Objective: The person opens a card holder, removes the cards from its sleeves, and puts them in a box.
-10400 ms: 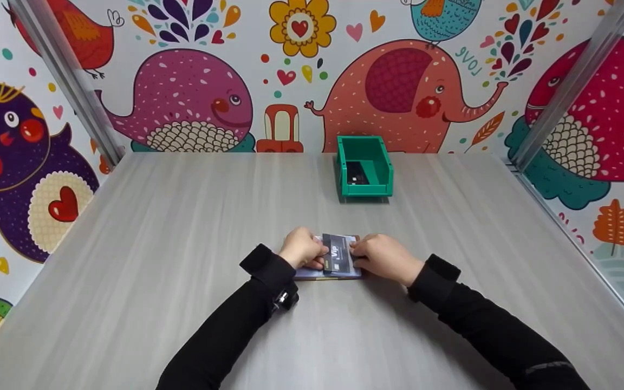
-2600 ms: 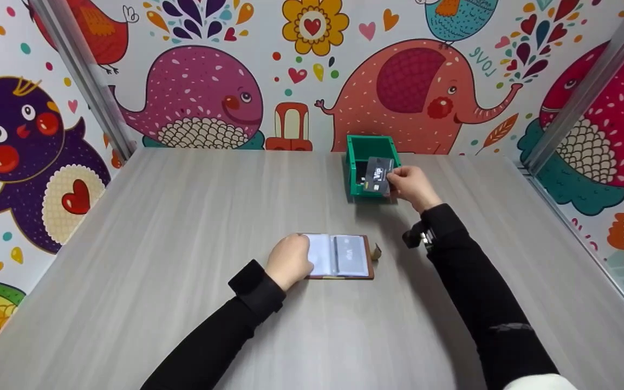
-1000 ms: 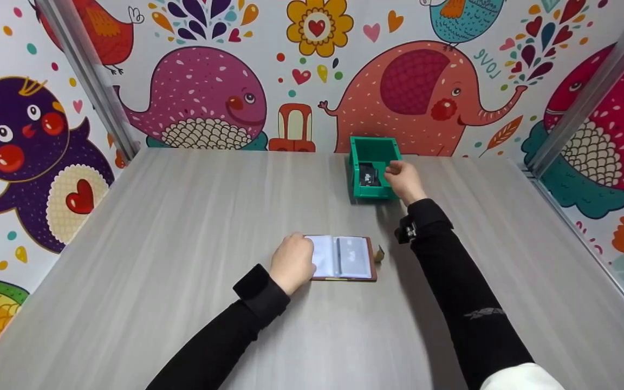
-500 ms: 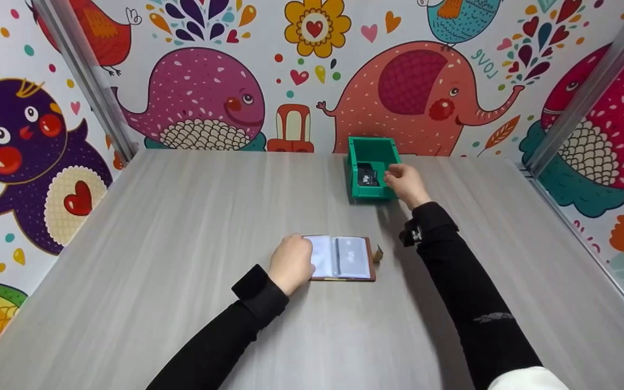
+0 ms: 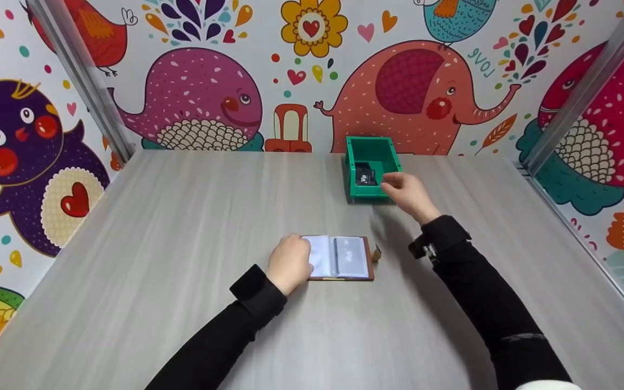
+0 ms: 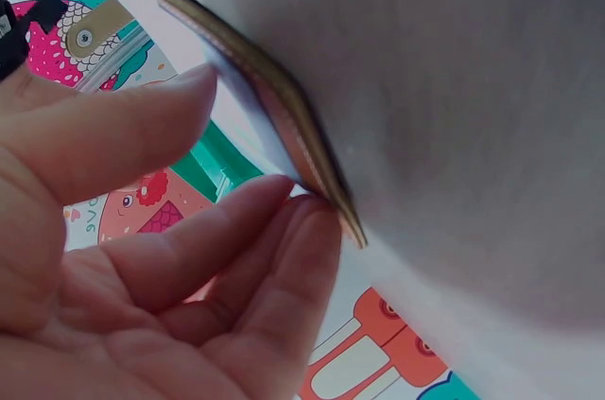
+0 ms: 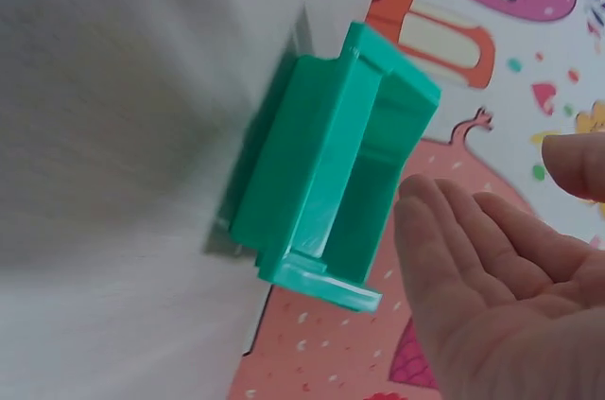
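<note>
An open card holder (image 5: 351, 257) with clear sleeves and a brown cover lies on the table. Faint pale lettering shows through its right page. My left hand (image 5: 290, 264) holds its left side; in the left wrist view the thumb (image 6: 175, 112) lies on the pages and the fingertips touch the cover's edge. My right hand (image 5: 410, 196) hovers by the near right corner of a green bin (image 5: 371, 192), holding nothing, fingers extended and thumb apart in the right wrist view. Inside the bin lies a dark card marked "Vip" (image 5: 365, 176), partly over other dark material.
The card holder's strap with a snap (image 5: 376, 253) sticks out on its right. Behind the bin stands a wall with printed cartoon animals (image 5: 398, 97). Metal posts (image 5: 76, 81) rise at the table's back corners.
Earlier both hands were at a Vip card over the holder. Later my right hand carried it to the bin and released it there. Now that hand has drawn back slightly; the left stays put.
</note>
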